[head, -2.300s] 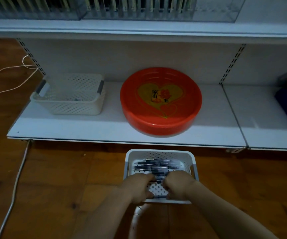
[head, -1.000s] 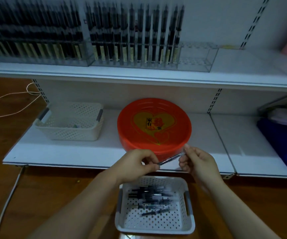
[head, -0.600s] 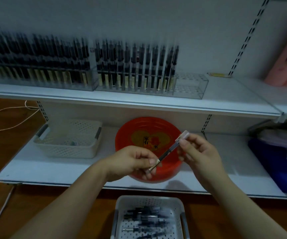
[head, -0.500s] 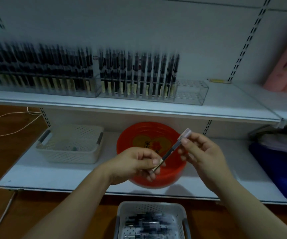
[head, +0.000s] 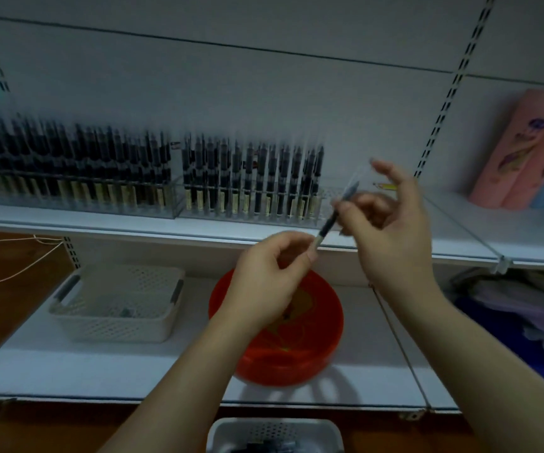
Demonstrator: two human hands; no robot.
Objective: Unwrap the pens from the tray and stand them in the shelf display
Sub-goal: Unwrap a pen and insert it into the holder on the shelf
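Note:
I hold one dark pen (head: pixel 329 223) slanted between both hands, in front of the upper shelf. My left hand (head: pixel 270 276) pinches its lower end. My right hand (head: pixel 391 220) pinches the upper part, where a clear wrapper (head: pixel 357 178) sticks out past the pen; the other fingers are spread. The clear shelf display (head: pixel 251 188) stands behind, filled with upright dark pens except for open slots at its right end (head: pixel 331 194). The white tray (head: pixel 274 434) with more pens shows at the bottom edge.
A second full pen display (head: pixel 68 171) stands at the left of the upper shelf. On the lower shelf sit a white perforated basket (head: pixel 117 302) and a red round tub (head: pixel 296 341). Pink boxes (head: pixel 532 152) stand at the right; blue and purple cloth (head: pixel 525 315) lies below.
Both hands lifted the pen from the tray up to the upper shelf's height. The view tilted upward, and the right hand's fingers have spread around the wrapper end.

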